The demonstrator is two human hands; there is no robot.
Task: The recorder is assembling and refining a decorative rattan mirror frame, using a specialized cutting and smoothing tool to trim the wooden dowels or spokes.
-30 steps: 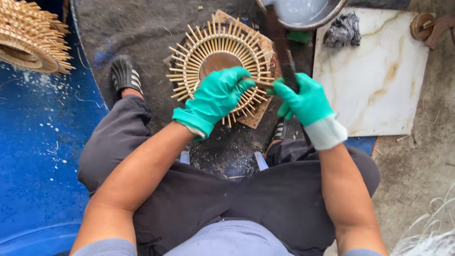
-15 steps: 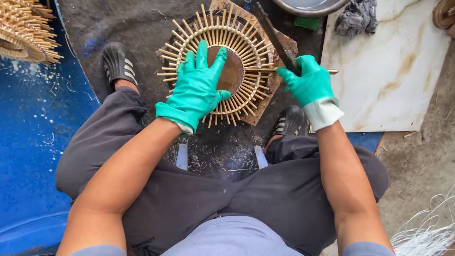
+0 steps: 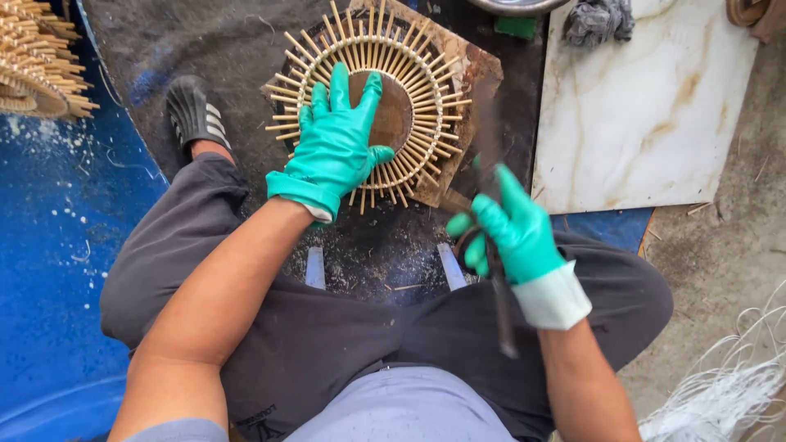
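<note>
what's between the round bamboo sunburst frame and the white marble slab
In the head view, the brown board under the sunburst frame sticks out on that side, then a strip of dark work surface runs up to the marble slab. A blurred dark tool crosses it.

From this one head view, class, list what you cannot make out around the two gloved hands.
- Dark tool in the right hand: blurred by motion, so its kind is unclear.
- Sunburst frame: its near-left part is hidden under the left hand.
- Metal bowl: cut off by the top edge.
- Stacked frames: cut off by the left edge.
- Round brown thing: cut off at the top right corner.
</note>
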